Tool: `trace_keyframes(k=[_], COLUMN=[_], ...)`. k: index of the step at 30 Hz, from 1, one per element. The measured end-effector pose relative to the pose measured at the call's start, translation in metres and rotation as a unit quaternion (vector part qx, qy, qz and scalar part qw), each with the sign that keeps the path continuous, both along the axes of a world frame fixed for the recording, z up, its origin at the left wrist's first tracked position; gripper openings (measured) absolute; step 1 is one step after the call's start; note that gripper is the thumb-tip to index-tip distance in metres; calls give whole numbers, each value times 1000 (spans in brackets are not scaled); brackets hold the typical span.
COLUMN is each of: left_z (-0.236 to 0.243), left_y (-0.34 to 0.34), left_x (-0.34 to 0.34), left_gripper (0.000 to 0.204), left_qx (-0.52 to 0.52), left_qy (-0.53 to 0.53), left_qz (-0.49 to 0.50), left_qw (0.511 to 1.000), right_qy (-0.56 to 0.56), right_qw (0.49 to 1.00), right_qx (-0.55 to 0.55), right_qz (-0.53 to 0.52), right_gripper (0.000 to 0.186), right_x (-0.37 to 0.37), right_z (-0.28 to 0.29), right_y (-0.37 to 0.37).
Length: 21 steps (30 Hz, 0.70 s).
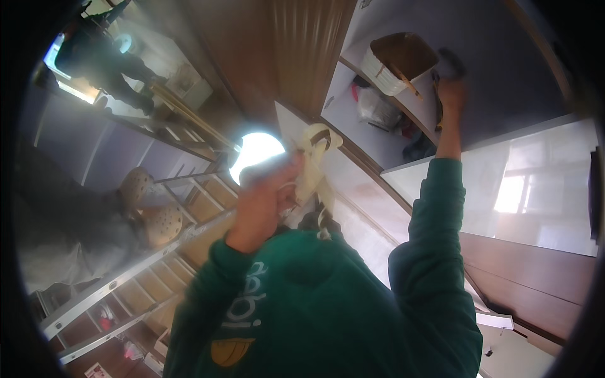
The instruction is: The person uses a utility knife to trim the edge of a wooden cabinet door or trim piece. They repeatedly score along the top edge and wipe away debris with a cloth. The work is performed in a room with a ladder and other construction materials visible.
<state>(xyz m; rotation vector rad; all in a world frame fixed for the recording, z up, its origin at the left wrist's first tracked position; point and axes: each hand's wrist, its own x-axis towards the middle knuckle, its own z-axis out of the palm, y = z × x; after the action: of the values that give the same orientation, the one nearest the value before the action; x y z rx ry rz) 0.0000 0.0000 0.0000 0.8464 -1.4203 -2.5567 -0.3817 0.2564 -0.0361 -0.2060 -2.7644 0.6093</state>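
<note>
My left hand point(261, 198) is raised in front of my chest, its fingers closed at a crumpled cream strip point(318, 157) that curls up and dangles past the wrist. A glaring round light point(257, 151) shows right above the knuckles; whether the hand touches it I cannot tell. My right hand point(451, 97) reaches into a pale cabinet, closed and blurred. From its top sticks a dark, smeared tool head point(452, 62), and a thin yellow-and-black piece point(438, 104) shows along its side. Left of this hand stands a white basket point(384, 75) with a brown inside and a wooden stick point(403, 82) across its rim.
Below the basket, a lower compartment holds a clear plastic bag point(378, 110) and dark items. A glossy white panel point(529, 183) borders the cabinet. At left, an aluminium ladder point(113, 286) slants past perforated beige clogs point(162, 225). Another person point(104, 60) is at the upper left.
</note>
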Motion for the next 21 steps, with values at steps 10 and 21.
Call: trace_keyframes(k=[10,21], left_z=[12,-31], left_y=[7,22], left_x=[-30,-9], left_gripper=[39,24], left_qx=[15,-214], left_qy=[8,142], left_qz=[-17,-62], left_qw=[1000,964], right_qy=[-64,-91], right_qw=[792,825], right_qx=[-453,-502], right_qz=[404,243], right_gripper=[44,15], right_x=[240,291], right_z=[22,-10], right_y=[-24,-11])
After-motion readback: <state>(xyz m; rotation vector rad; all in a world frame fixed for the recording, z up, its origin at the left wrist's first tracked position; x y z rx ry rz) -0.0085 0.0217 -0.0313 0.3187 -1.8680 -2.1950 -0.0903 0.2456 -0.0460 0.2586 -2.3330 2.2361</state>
